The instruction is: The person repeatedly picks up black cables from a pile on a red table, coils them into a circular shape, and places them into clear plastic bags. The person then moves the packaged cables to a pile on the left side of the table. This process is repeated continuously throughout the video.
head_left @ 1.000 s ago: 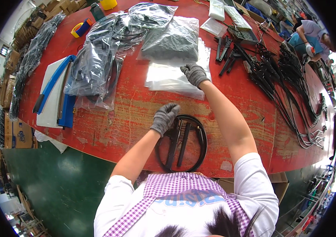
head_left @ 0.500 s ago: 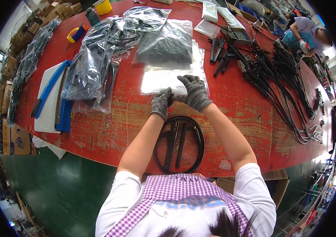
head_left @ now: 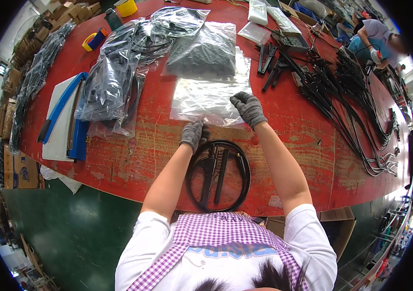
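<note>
A stack of clear plastic bags (head_left: 194, 98) lies on the red table, the top one wrinkled and shiny. My left hand (head_left: 194, 134), in a grey glove, is closed at the near edge of the top bag, its fingertips partly hidden. At that bag's right side, my right hand (head_left: 248, 108), also gloved, has its fingers curled in a pinch on the film. Between my forearms rests a coiled black cable (head_left: 246, 186) in a ring, with slim black bars (head_left: 222, 177) lying inside it.
Beyond the bags sits a clear bag of dark small parts (head_left: 201, 56). Bagged black cables (head_left: 109, 92) and a blue-edged paper cutter (head_left: 65, 119) are on the left. Black cable assemblies (head_left: 332, 87) spread over the right. A co-worker (head_left: 373, 39) is at far right.
My hands have moved apart, the left toward me and the right outward. The top bag has shifted slightly nearer and now looks more wrinkled.
</note>
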A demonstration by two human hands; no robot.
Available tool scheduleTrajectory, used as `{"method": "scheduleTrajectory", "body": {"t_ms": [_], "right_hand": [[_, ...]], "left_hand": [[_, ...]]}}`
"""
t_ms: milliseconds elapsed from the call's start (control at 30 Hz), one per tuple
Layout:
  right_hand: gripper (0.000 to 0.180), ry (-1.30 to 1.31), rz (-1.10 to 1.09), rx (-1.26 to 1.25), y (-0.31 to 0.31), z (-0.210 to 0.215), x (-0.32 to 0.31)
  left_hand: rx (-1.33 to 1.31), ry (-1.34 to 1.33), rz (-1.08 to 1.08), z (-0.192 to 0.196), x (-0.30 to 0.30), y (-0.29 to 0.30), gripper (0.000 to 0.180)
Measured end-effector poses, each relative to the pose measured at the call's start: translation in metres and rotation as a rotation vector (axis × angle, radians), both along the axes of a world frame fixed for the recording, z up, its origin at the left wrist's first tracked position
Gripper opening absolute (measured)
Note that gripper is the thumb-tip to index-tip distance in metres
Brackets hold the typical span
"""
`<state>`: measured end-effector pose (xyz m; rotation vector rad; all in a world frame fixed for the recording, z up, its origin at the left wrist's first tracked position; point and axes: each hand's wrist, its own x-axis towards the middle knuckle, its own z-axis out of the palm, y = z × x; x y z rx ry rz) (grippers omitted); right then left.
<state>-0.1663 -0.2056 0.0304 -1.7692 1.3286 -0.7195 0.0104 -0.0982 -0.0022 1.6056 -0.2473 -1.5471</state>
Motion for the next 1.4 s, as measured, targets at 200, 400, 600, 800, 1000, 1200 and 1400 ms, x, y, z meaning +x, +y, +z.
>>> {"method": "scheduleTrajectory", "body": {"t_ms": [200,400,600,800,1000,1200,1400], "right_hand": [[0.026,0.238,0.009,-0.295,0.017,0.026,0.014],[0.015,0.379,0.063,-0.563,0.014,0.022,0.014],[0.012,0.599,0.312,-0.797,0.026,0.036,0.009],[0.026,1.064,0.160,-0.877,-0.002,-0.022,-0.014],[0.049,1.022,0.194,-0.546,0.034,-0.011,-0.043],[0.062,0.663,0.268,-0.603,0.150,-0.043,-0.092],[0.072,0.590,0.489,-0.341,0.263,-0.016,-0.105]], "left_hand": [[-0.684,-1.282,-0.453,0.033,-0.025,0.025,0.017],[-0.834,-1.942,-0.451,0.036,-0.008,-0.032,0.016],[-0.498,-2.052,-0.834,0.049,0.051,-0.046,0.018],[-0.566,-2.153,-0.915,0.056,0.070,-0.044,0.019],[-0.269,-1.933,-0.934,0.022,0.041,-0.005,0.037],[-0.640,-1.779,-1.000,-0.036,0.038,0.053,0.032],[-0.705,-1.727,-1.092,-0.022,0.043,0.166,0.031]]}}
